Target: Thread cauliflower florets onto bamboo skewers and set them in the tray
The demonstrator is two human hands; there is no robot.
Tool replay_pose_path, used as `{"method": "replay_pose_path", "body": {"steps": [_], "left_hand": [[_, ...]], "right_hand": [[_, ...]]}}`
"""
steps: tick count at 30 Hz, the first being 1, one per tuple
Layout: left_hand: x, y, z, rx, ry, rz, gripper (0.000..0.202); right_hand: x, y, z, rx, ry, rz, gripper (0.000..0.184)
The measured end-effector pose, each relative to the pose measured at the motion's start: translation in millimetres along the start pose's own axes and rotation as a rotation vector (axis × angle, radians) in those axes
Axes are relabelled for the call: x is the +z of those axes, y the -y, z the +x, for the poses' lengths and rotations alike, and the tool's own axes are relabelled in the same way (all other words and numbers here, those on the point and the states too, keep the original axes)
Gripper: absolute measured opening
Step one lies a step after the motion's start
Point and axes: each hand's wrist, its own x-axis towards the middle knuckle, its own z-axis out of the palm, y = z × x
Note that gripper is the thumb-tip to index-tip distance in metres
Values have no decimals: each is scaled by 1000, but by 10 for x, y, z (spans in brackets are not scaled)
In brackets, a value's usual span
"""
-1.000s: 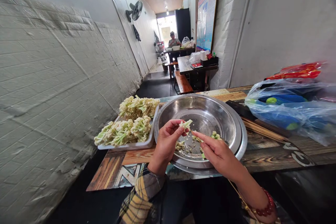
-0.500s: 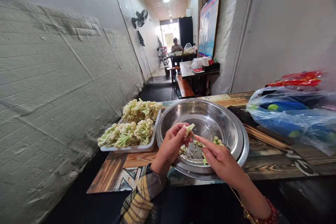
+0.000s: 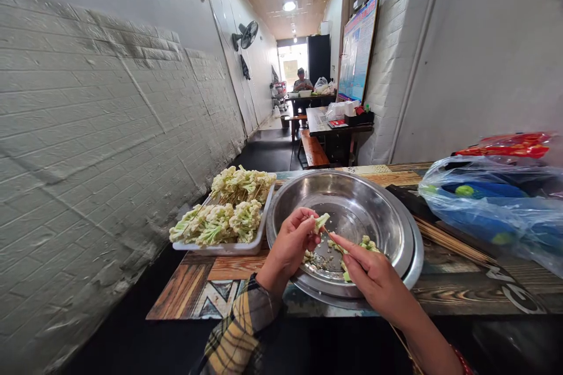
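My left hand pinches a small cauliflower floret over a wide steel basin. My right hand is closed on a thin bamboo skewer whose tip meets the floret; the skewer runs back along my forearm. A few loose florets and crumbs lie in the bottom of the basin. Left of the basin, a white tray is piled with skewered cauliflower.
A bundle of bare skewers lies right of the basin on the patterned wooden table. Plastic bags sit at the far right. A white brick wall runs along the left. A person sits at a distant table down the aisle.
The view has tilted and shifted slightly, so everything sits a little lower and to the right. My hands keep the floret and skewer together over the basin.
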Motion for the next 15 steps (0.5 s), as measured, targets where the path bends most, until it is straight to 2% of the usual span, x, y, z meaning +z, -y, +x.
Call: {"method": "replay_pose_path", "body": {"steps": [9,15], "left_hand": [[-16,41,38,7,-61,57,13],[22,13,24,25,-82,70,17]], "right_hand": [[35,10,-11,-30,-8,-26,46],[66,-2,-17,-44,-29,-80,45]]}}
